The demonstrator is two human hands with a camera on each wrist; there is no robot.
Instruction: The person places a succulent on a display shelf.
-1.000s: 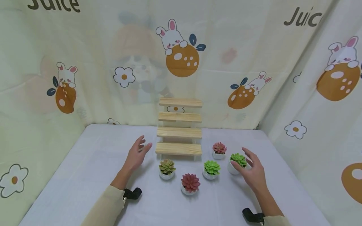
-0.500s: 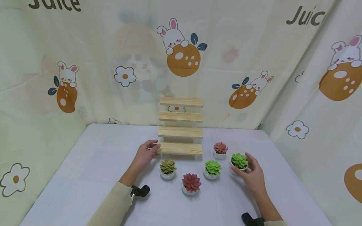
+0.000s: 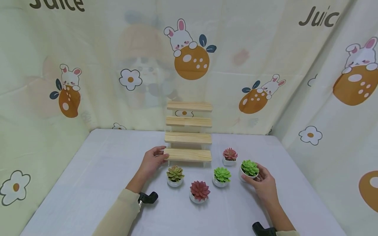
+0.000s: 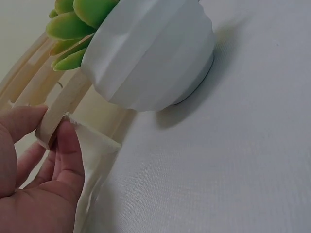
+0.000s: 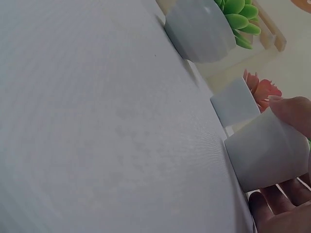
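Head view: the right hand (image 3: pixel 263 185) sits right of centre in the lower half of the frame, its grip curled round the white pot of a green plant (image 3: pixel 249 169) that stands on the tabletop (image 3: pixel 88 183). The left hand (image 3: pixel 152 162) is just left of centre, thumb and fingers pinching the left end of the lowest step of a wooden stepped stand (image 3: pixel 188 131) at mid frame. In front of the stand are four more potted plants: olive (image 3: pixel 175 175), dark red (image 3: pixel 199 191), green (image 3: pixel 221 176) and small pink (image 3: pixel 229 156). A cartoon-print curtain (image 3: pixel 189 59) fills the upper frame.
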